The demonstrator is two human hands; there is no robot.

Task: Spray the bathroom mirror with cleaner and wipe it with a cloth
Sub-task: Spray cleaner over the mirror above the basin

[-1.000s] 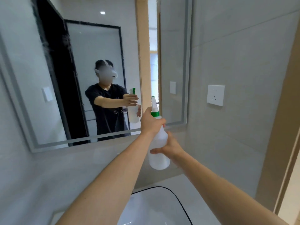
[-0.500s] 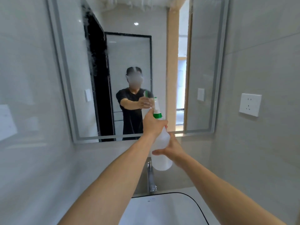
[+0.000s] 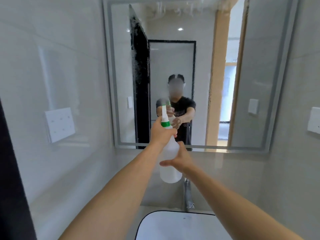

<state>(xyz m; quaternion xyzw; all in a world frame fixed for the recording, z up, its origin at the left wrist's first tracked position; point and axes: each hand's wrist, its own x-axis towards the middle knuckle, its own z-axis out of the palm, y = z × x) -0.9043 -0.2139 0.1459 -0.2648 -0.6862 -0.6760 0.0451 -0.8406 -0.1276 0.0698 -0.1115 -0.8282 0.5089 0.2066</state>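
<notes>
A person is aiming a white spray bottle [image 3: 170, 158] at the bathroom mirror [image 3: 256, 70], the view having swung from the glass's right side to square on within the last second. The left hand [image 3: 161, 133] is gripping the neck below the green collar; the right hand [image 3: 181, 161] is steadying the body. Fine mist is now hanging just beyond the nozzle, and droplets are streaking the glass above the hands. No cloth is showing; wiping looks still ahead.
</notes>
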